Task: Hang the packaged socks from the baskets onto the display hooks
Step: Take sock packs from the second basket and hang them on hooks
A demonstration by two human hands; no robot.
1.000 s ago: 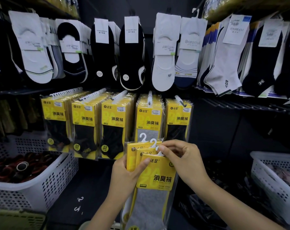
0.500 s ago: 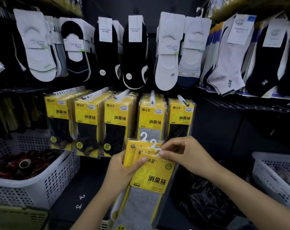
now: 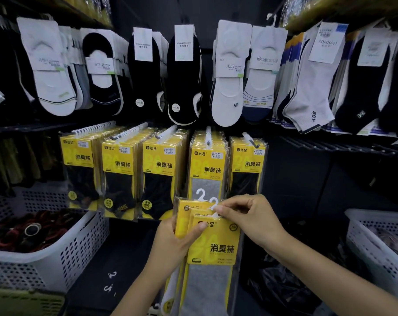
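Note:
My left hand point(image 3: 173, 245) grips a small stack of yellow sock packs point(image 3: 212, 245) with grey socks inside, thumb across the front pack. My right hand point(image 3: 252, 218) pinches the white plastic hanger point(image 3: 213, 204) at the top of the front pack. A second hanger point(image 3: 200, 194) sticks up behind it. Just above, five display hooks carry rows of the same yellow packs; the hook with grey socks point(image 3: 208, 135) is straight above the stack, and the rightmost hook point(image 3: 250, 139) holds few packs.
A white basket point(image 3: 77, 245) at the left holds dark red and black items. Another white basket point(image 3: 375, 245) stands at the right. Loose white and black socks hang on the upper row. Two white hangers point(image 3: 111, 281) lie on the dark floor.
The stack has risen slightly toward the hooks and stands more upright. My right hand keeps its pinch on the front hanger.

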